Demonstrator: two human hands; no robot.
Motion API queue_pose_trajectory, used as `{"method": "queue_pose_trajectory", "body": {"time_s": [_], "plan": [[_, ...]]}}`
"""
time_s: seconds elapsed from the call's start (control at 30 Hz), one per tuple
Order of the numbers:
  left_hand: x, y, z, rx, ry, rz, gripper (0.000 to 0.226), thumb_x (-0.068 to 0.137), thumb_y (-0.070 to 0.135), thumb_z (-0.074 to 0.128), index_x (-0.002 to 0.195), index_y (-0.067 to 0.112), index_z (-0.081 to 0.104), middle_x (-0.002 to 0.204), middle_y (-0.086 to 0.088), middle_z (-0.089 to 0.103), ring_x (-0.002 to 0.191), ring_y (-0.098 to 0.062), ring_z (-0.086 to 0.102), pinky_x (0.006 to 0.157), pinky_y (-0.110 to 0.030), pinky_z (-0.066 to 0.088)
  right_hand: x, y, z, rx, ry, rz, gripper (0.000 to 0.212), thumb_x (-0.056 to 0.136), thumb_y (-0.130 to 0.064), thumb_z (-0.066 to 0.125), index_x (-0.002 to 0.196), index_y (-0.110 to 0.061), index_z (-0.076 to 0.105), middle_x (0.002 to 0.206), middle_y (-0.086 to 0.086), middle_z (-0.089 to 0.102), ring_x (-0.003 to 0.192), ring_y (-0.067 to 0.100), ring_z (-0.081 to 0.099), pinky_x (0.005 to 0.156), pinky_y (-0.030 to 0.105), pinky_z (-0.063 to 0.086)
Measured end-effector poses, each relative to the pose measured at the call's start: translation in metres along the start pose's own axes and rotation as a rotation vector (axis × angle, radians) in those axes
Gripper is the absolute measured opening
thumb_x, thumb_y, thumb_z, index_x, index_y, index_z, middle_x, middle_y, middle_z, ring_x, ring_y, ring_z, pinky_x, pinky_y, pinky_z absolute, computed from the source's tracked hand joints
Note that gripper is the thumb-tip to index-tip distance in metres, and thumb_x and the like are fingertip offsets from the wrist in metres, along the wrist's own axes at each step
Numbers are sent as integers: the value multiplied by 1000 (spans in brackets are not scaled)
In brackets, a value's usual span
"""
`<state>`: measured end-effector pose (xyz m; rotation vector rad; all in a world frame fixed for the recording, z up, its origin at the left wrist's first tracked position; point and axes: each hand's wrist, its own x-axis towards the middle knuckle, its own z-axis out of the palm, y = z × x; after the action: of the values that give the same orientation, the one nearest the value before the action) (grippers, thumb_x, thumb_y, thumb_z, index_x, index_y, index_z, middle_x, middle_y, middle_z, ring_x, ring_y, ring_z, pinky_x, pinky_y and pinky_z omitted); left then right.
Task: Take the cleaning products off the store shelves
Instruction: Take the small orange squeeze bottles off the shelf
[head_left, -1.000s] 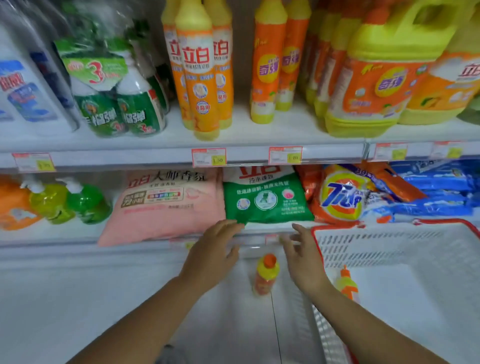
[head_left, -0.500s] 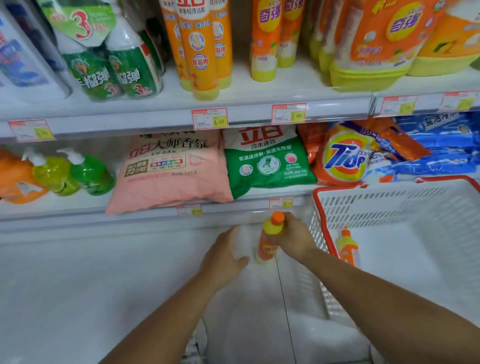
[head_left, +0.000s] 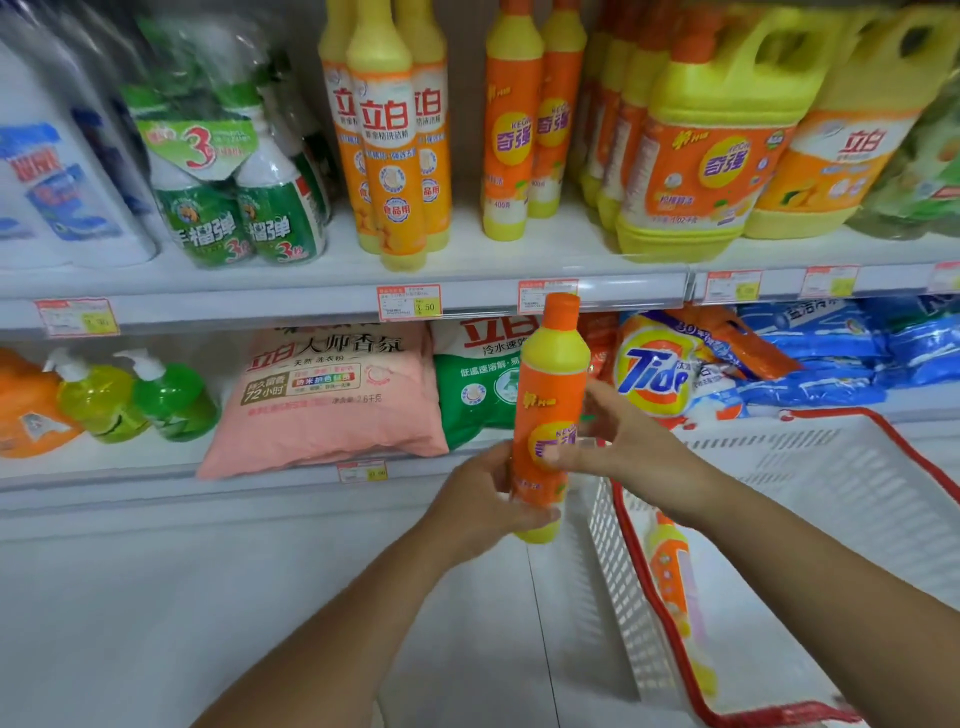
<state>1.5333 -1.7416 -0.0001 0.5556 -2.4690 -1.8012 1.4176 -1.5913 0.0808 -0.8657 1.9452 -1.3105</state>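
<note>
Before the shelves (head_left: 561, 254), both hands are gripping a bottle (head_left: 551, 395).
Left hand (head_left: 483, 501) is clasping its base, right hand (head_left: 636, 449) its middle; next, lowering into the basket (head_left: 831, 467).

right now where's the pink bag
In the head view the pink bag lies on the lower shelf, left of centre, between the green pump bottle and the green bag.

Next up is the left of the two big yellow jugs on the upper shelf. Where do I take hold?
Grip the moulded handle at the top of the left yellow jug, coming from the front: it stands upright at the shelf edge, handle opening showing.
</note>
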Motion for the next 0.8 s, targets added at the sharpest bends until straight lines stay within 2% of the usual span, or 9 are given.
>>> {"method": "queue_pose_trajectory", "body": {"time_s": [0.1,0.2,0.33,0.37,0.43,0.53,0.6,0.7,0.8], "plan": [[10,27,-13,15,29,93,58,70,35,86,119,44,58,112,17,70,103,-3,66,93,-40,56,2,-2,1,-17,53,-50,67,75,-23,84,132,-35,51,117,-10,70,103,6,69,88,29,58],[26,55,-30,62,83,177,66,64,40,85,122,41,55,114,16,70,103,-4,67,92,-41,56,18,-24,-8,-54,148,-135,65,72,-18,86,127,-32,53,112,-11,72,97,5,70,84,27,58],[55,99,-65,298,232,312,74,72,41,85,134,34,45,123,21,61,107,7,57,89,-18,45,51,-62,-29,-100,285,-285,61,73,-11,86,122,-29,54,109,-10,72,98,5,70,85,26,56],[63,107,-76,428,302,352,77,75,43,82,139,33,42,131,17,56,114,1,54,92,-20,43,61,-71,-35,-102,312,-320,59,75,-10,84,122,-29,53,110,-11,71,100,7,69,86,27,55],[79,112,-96,647,411,430,80,81,45,76,148,28,35,150,7,43,135,-11,39,108,-29,33,83,-87,-48,-122,368,-403,58,78,-8,81,124,-28,52,113,-9,70,104,9,68,90,28,53],[101,100,-118,800,488,472,78,89,47,66,153,26,28,159,5,30,146,-15,22,119,-31,16,117,-101,-67,-147,439,-462,57,79,-3,79,117,-34,50,111,-10,69,103,5,67,90,25,52],[115,84,-121,791,523,468,76,89,50,64,152,25,30,156,5,34,145,-16,25,118,-32,14,141,-101,-79,-178,482,-439,56,78,-5,80,117,-32,49,112,-6,69,104,9,67,91,29,53],[133,63,-115,825,584,524,72,83,51,71,144,23,46,141,4,53,131,-21,43,114,-36,20,167,-94,-91,-226,493,-365,61,77,-10,82,125,-27,49,115,-3,69,106,16,67,94,40,54],[144,54,-108,807,691,587,63,78,45,78,133,23,57,125,5,62,116,-18,47,108,-34,23,187,-91,-96,-217,486,-318,65,82,-9,79,135,-18,44,118,-4,64,105,13,65,89,32,55]]}}
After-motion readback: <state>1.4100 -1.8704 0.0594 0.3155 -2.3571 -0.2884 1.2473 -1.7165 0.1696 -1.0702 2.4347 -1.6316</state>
